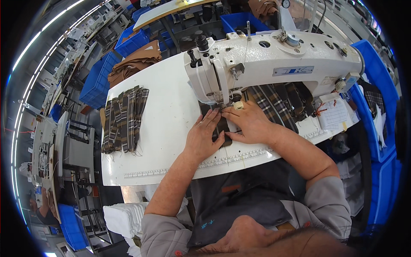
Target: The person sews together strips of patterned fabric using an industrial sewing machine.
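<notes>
Your dark fabric piece (220, 127) is lying flat on the white surface (167, 103), running in under the needle end of the sewing machine (265, 60). Your left hand (201, 136) is resting on its left side, your right hand (252, 122) on its right, fingertips sitting close to the presser foot. Grip on both: you're spreading fingers and thumbs, not closing around anything. Plaid pieces (272, 105) are lying under the machine arm; a plaid stack (125, 120) is sitting well left. Handling: it's looking light, soft and limp, not fragile, probably more prone to puckering than slipping. Best hold: flat fingertips along both side edges, light tension, keeping skin clear of the needle.
</notes>
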{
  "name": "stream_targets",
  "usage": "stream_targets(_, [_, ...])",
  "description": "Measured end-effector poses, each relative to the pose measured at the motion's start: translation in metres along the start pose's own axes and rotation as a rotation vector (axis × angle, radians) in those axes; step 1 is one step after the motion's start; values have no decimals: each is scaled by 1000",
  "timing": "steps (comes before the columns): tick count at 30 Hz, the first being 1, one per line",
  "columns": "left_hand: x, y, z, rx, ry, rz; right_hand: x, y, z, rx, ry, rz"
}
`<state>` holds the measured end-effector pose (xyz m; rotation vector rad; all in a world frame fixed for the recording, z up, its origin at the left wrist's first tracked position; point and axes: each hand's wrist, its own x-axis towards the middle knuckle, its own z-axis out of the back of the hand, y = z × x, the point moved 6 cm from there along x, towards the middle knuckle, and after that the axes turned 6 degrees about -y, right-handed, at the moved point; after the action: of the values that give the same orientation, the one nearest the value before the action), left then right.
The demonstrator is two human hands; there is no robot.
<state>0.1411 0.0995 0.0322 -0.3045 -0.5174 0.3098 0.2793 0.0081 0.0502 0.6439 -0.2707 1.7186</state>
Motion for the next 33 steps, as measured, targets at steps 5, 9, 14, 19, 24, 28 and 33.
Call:
stream_targets(5, [2,2,4,-7,9,21,1,2,2,8,-20,8])
stream_targets(9, [5,5,3,-2,34,21,0,1,0,4,25,-31])
stream_targets(14, [14,8,3,14,65,26,1,3,1,-2,16,-27])
stream_targets(19, [24,20,0,41,71,25,0,3,0,-3,31,-35])
stream_targets(24, [38,19,5,28,10,31,0,2,1,-9,19,-31])
stream_targets(28, [42,22,7,39,-102,3,0,1,0,-2,22,-28])
stream_targets(33, [39,31,12,78,-196,37,1,1,1,3,32,-16])
